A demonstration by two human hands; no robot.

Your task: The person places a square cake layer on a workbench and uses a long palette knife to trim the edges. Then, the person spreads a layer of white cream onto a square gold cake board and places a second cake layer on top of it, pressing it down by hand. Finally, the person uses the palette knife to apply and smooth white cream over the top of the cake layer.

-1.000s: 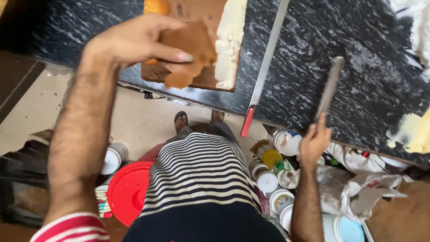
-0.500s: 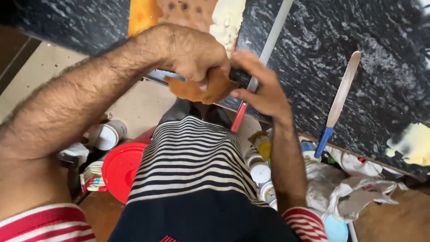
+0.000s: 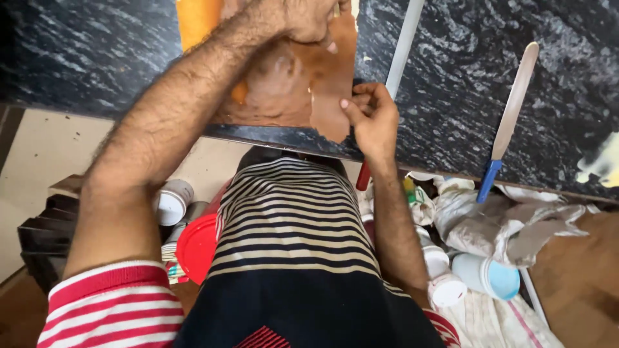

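A brown sandpaper-like sheet [image 3: 325, 87] lies against the black speckled stone slab [image 3: 97, 51]. My left hand [image 3: 303, 18] presses and grips the sheet's top edge, fingers curled over it. My right hand [image 3: 372, 119] pinches the sheet's lower right edge between thumb and fingers. An orange board [image 3: 196, 19] shows at the sheet's left, partly hidden by my left forearm. Beside my right hand a long pale blade with a red handle [image 3: 403, 48] lies on the slab.
A flat putty knife with a blue handle [image 3: 509, 116] rests on the slab to the right. Below the slab's edge sit a red lid [image 3: 196, 248], white paint tubs [image 3: 173, 201], a light blue tub [image 3: 487, 276] and crumpled cloth [image 3: 496, 225]. A pale putty smear [image 3: 603, 161] marks the slab's right end.
My right hand left the blue-handled knife and came over to the brown sheet. The sheet, folded in my left hand before, is now spread out between both hands.
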